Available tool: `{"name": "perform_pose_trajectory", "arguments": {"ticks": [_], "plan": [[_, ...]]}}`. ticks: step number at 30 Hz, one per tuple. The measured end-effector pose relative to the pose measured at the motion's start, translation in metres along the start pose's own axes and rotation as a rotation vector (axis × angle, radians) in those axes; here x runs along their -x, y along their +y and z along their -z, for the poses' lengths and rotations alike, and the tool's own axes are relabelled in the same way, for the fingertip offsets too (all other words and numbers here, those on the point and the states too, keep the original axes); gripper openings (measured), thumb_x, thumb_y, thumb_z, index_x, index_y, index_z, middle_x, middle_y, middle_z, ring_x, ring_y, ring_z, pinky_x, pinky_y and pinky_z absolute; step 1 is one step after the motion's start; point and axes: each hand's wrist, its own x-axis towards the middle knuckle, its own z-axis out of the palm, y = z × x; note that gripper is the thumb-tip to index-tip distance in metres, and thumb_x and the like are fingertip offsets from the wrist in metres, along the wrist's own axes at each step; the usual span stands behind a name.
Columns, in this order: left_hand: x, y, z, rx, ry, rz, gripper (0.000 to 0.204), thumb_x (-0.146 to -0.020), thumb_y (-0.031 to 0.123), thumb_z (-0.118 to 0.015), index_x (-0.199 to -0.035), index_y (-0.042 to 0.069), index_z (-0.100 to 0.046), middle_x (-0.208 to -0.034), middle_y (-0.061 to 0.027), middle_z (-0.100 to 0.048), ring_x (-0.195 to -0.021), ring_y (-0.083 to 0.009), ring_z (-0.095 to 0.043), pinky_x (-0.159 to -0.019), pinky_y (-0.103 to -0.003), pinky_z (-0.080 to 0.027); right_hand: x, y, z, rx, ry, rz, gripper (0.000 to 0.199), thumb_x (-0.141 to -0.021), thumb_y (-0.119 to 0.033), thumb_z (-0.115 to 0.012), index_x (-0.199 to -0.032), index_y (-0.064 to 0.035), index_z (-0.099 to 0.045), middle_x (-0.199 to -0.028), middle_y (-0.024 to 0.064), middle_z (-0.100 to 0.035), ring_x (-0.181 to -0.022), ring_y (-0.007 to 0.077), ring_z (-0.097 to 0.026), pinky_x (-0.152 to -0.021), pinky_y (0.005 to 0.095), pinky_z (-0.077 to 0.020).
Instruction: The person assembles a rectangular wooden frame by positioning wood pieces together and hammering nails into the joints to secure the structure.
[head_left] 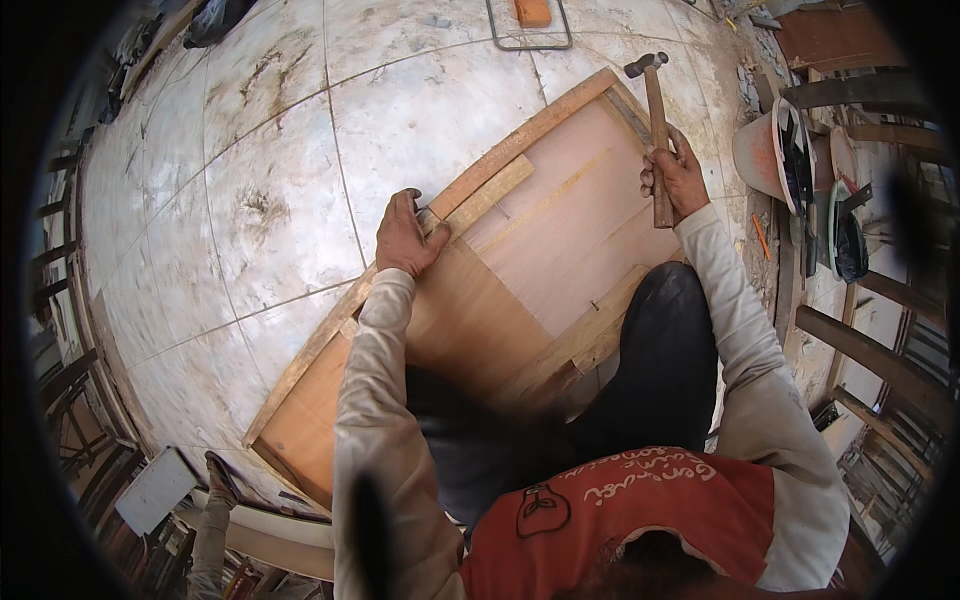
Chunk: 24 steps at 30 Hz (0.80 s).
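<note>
The wooden panel [520,270] lay flat on the tiled floor [260,160], under the person's knees. The left hand [405,238] reached out to the panel's far edge strip [490,165], its grip pinched together on something too small to tell. The right hand [678,178] was lifted over the panel's right corner, its grip clamped on a hammer [656,120] with the head pointing away. A white bucket [770,155] stood right of the panel.

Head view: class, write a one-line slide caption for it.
Right hand grips a claw hammer while left hand presses a batten on a plywood panel.
</note>
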Motion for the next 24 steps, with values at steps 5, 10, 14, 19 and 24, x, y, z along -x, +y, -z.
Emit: {"name": "perform_pose_trajectory", "arguments": {"ticks": [5,10,14,19,24], "plan": [[-0.001,-0.017,-0.014,0.081,0.153,-0.002,0.032,-0.089,0.013,-0.059,-0.119,0.002,-0.059,-0.114,-0.0218,-0.06,-0.103,-0.0353,-0.061,-0.089,-0.043,-0.051,0.116,0.001,-0.066,-0.139,-0.244,-0.344,0.06,-0.101,-0.03,-0.058,-0.153,-0.0221,-0.031,-0.079,0.002,-0.051,-0.05,0.0103,-0.048,-0.042,0.0274,-0.0436],[-0.005,-0.019,-0.009,0.069,0.441,-0.15,0.023,-0.093,0.006,-0.054,-0.113,0.001,-0.064,-0.107,-0.0166,-0.062,-0.09,-0.0302,-0.064,-0.081,-0.039,-0.053,0.129,0.038,-0.103,-0.02,-0.449,-0.476,0.057,-0.102,-0.031,-0.053,-0.154,-0.0243,-0.029,-0.078,0.0008,-0.05,-0.05,0.0086,-0.047,-0.042,0.0265,-0.0424],[-0.014,0.007,0.005,0.828,0.334,0.11,0.022,-0.097,0.016,-0.06,-0.108,-0.002,-0.068,-0.096,-0.0066,-0.07,-0.081,-0.0129,-0.062,-0.076,-0.028,-0.05,0.13,0.048,-0.101,-0.056,-0.409,-0.531,0.056,-0.101,-0.039,-0.056,-0.15,-0.0316,-0.031,-0.075,-0.0006,-0.049,-0.049,0.0087,-0.045,-0.04,0.0255,-0.0399],[-0.018,0.034,0.012,0.688,0.251,0.12,0.025,-0.092,0.021,-0.069,-0.105,0.0,-0.074,-0.089,-0.0068,-0.074,-0.081,-0.0118,-0.065,-0.076,-0.026,-0.051,0.125,0.054,-0.091,-0.155,-0.394,-0.601,0.05,-0.101,-0.042,-0.055,-0.146,-0.0322,-0.034,-0.075,0.0002,-0.049,-0.049,0.0102,-0.044,-0.042,0.0258,-0.0388],[-0.026,0.026,0.002,0.592,0.246,0.115,0.024,-0.092,0.019,-0.07,-0.105,0.0,-0.076,-0.09,-0.0075,-0.076,-0.082,-0.0126,-0.068,-0.078,-0.027,-0.053,0.127,0.055,-0.094,-0.086,-0.404,-0.577,0.048,-0.101,-0.044,-0.053,-0.143,-0.0282,-0.035,-0.075,0.0015,-0.048,-0.05,0.0109,-0.044,-0.042,0.0274,-0.0388]]}}
